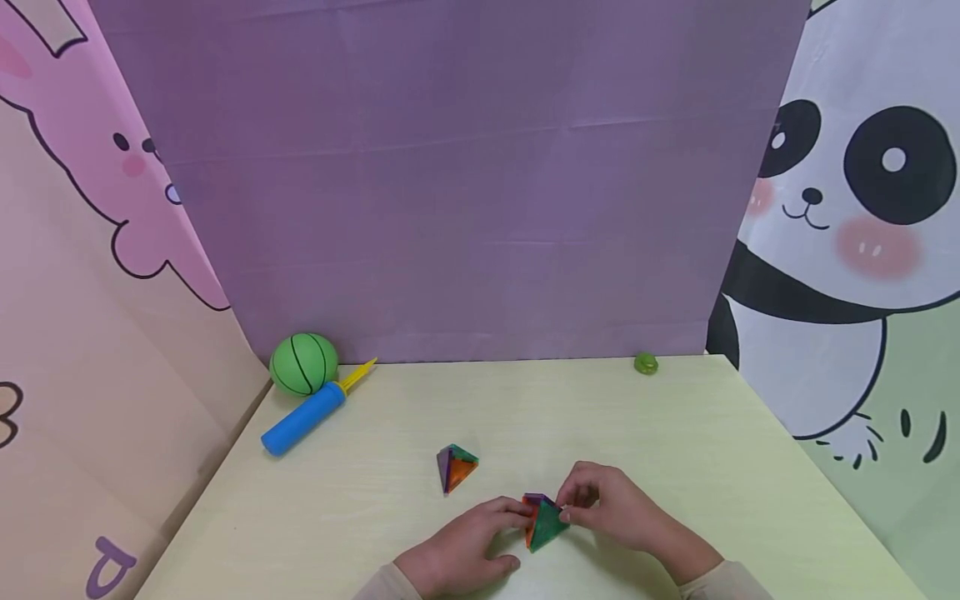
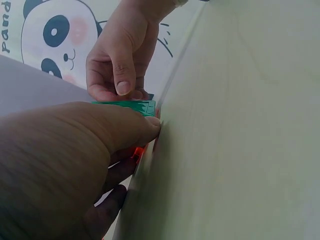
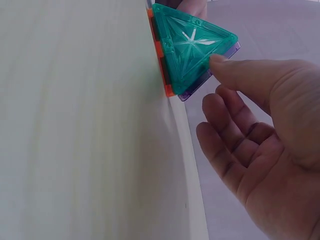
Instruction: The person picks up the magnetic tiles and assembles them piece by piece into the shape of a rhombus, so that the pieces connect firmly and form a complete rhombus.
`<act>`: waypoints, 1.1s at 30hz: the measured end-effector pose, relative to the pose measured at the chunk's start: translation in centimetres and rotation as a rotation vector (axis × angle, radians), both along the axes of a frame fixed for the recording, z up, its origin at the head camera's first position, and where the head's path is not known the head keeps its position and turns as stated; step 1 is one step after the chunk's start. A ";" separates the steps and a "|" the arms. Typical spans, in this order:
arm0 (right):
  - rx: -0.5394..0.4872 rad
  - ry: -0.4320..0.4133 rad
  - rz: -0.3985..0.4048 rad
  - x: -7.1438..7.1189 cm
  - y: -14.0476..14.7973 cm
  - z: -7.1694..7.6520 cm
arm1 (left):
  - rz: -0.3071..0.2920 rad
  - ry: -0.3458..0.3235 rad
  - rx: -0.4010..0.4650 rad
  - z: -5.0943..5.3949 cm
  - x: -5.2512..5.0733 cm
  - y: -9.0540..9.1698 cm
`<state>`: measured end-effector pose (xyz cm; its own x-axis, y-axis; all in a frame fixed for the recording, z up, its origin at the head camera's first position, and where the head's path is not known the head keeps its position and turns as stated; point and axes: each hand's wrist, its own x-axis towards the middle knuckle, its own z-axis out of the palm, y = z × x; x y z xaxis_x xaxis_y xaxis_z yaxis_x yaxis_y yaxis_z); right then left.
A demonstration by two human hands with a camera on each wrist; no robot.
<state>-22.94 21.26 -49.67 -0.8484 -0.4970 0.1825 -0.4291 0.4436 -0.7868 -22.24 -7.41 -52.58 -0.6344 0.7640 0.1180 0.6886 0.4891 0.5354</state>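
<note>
A small pyramid of translucent triangular magnetic tiles point(image 1: 548, 525), green, orange and purple, stands on the table between the hands. My right hand point(image 1: 611, 507) pinches its right corner; in the right wrist view the thumb lies on the green tile point(image 3: 192, 45) by the purple edge, and the other fingers curl loosely below. From the left, fingertips of my left hand point(image 1: 468, 546) touch the orange side, with the thumb apart from it. Foreshortened in the left wrist view, the green tile point(image 2: 145, 106) is partly covered by the left thumb. A similar tile pyramid point(image 1: 458, 470) sits farther back.
At the table's back left lie a green ball point(image 1: 303, 364) and a blue hand pump point(image 1: 303, 419) with a yellow nozzle. A small green round object point(image 1: 646, 363) is near the back right edge. Behind the pale table point(image 1: 360, 500) hangs a purple sheet point(image 1: 465, 183).
</note>
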 end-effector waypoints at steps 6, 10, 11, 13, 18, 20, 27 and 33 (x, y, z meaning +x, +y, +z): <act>0.003 -0.029 -0.015 -0.1 0.0 -0.4 | 0.013 -0.036 -0.014 0.1 -0.1 0.0; 0.032 -0.049 -0.022 -0.3 0.1 -0.7 | 0.006 -0.037 -0.008 0.1 0.0 0.0; 0.038 -0.053 -0.020 -0.4 0.2 -0.8 | 0.003 -0.033 -0.005 0.1 0.0 0.0; 0.044 -0.057 -0.010 -0.4 0.2 -0.8 | -0.007 -0.018 -0.001 0.1 0.0 0.0; 0.046 -0.070 0.020 -0.4 0.2 -1.0 | -0.020 0.011 0.004 0.1 0.1 0.2; 0.046 -0.074 0.025 -0.4 0.2 -1.0 | -0.020 0.012 0.004 0.1 0.1 0.2; 0.059 -0.074 0.020 -0.4 0.2 -1.0 | -0.019 -0.014 0.002 0.1 0.0 0.2; 0.070 -0.069 0.019 -0.4 0.1 -0.9 | 0.010 -0.039 0.030 0.0 -0.1 -0.2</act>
<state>-23.30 21.37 -50.58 -0.8479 -0.5228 0.0882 -0.3841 0.4911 -0.7818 -22.33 -7.58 -52.57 -0.6462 0.7543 0.1160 0.6624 0.4788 0.5762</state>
